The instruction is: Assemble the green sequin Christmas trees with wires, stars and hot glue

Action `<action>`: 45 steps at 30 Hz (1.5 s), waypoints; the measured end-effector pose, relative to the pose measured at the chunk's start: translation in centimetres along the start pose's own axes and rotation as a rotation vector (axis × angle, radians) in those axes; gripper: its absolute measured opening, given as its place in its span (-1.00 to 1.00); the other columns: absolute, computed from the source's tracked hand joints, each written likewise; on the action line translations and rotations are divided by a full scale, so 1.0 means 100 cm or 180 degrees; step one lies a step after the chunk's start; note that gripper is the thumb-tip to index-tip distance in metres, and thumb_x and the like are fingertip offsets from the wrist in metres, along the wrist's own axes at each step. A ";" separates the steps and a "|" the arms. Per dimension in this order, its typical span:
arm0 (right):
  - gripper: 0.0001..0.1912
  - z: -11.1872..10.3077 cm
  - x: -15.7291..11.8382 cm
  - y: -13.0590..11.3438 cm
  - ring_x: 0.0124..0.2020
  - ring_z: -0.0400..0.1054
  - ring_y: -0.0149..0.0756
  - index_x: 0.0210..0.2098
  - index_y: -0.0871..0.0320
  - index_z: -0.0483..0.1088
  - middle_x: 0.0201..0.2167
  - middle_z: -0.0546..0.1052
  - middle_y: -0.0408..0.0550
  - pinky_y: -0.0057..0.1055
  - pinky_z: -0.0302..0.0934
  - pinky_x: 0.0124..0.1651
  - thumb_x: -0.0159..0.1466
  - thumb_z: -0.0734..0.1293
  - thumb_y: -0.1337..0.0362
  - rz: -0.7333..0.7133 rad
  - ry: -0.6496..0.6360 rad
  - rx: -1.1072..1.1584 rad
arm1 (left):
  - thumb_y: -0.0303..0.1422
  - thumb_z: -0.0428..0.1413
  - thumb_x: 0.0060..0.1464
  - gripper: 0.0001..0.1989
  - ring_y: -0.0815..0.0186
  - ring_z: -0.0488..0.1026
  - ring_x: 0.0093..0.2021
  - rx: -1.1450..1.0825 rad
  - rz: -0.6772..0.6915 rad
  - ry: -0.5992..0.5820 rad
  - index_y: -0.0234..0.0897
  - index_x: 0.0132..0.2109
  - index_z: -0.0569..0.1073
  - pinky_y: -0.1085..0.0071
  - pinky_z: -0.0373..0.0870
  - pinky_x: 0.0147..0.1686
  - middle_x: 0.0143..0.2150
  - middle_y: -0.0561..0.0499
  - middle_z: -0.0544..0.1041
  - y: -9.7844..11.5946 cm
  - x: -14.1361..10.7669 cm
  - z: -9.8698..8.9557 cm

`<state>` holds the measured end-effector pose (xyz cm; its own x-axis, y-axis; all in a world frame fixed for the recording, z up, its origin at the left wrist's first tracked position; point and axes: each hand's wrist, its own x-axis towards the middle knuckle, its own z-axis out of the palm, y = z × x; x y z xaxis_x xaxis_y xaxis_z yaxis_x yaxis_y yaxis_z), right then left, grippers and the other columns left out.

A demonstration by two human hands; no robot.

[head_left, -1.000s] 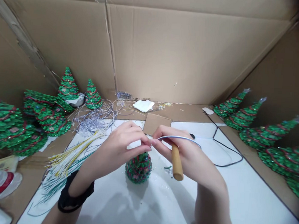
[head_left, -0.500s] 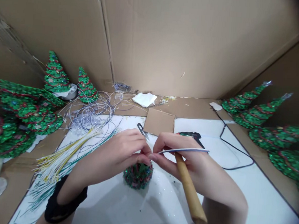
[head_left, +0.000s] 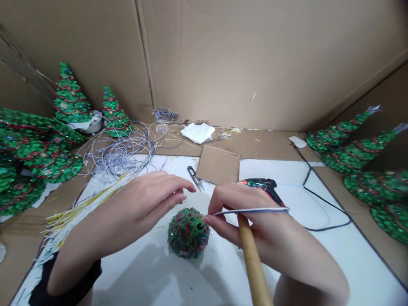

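Note:
A small green tinsel Christmas tree (head_left: pixel 187 235) with red trim stands on the white board, its top pointing up toward me. My left hand (head_left: pixel 151 200) is to the left of the tree, fingers stretched out, holding nothing. At the tree's top right, my right hand (head_left: pixel 242 211) pinches the end of a thin white and bluish cord (head_left: pixel 259 210) between thumb and forefinger. The cord runs back over the knuckles. A wooden-handled tool (head_left: pixel 254 268) is also tucked in this hand, handle toward me; its working end is hidden.
Small thread snips (head_left: pixel 195 178) and a cardboard square (head_left: pixel 219 165) lie beyond the tree. A glue gun (head_left: pixel 266 187) rests behind my right hand. Cut strands (head_left: pixel 84 210) and a tangle of wire (head_left: pixel 123 152) are at left. Finished trees (head_left: pixel 33 145) line both sides.
My left hand has let go at the tree's top and moved left, its fingers straightening. My right hand keeps the cord and the wooden-handled tool, nearly in place.

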<state>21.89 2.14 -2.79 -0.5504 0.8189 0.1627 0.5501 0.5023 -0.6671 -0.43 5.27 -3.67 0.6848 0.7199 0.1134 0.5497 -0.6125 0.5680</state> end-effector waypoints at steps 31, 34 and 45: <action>-0.85 -0.001 0.004 -0.006 -0.47 0.21 -0.45 -0.45 0.14 0.27 -0.50 0.39 -0.16 -0.54 0.04 -0.40 0.27 0.23 0.36 0.0048 -0.0200 -0.0085 | -0.27 -0.12 0.28 -0.72 0.27 0.42 -0.03 0.0204 -0.0143 -0.0015 -0.13 0.03 0.37 0.36 0.32 -0.01 -0.04 0.02 0.51 0.000 -0.001 0.001; -0.84 0.000 0.005 -0.007 -0.47 0.21 -0.45 -0.45 0.14 0.27 -0.50 0.39 -0.16 -0.54 0.04 -0.40 0.28 0.23 0.35 0.0034 -0.0229 -0.0045 | -0.28 -0.13 0.28 -0.72 0.27 0.42 -0.03 0.0204 -0.0124 -0.0024 -0.14 0.03 0.38 0.36 0.33 -0.03 -0.04 0.01 0.50 0.000 -0.001 0.002; -0.84 0.002 0.005 -0.006 -0.47 0.21 -0.45 -0.44 0.15 0.26 -0.50 0.39 -0.15 -0.54 0.03 -0.40 0.30 0.21 0.32 0.0036 -0.0209 -0.0030 | -0.29 -0.13 0.28 -0.73 0.28 0.40 -0.01 0.0226 -0.0164 -0.0031 -0.13 0.04 0.36 0.37 0.30 -0.02 -0.02 0.02 0.49 0.000 -0.002 0.002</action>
<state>21.21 2.22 -2.48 -0.5839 0.8047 0.1069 0.5624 0.4960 -0.6616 -0.50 5.09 -3.88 0.6592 0.7480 0.0774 0.6167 -0.5967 0.5135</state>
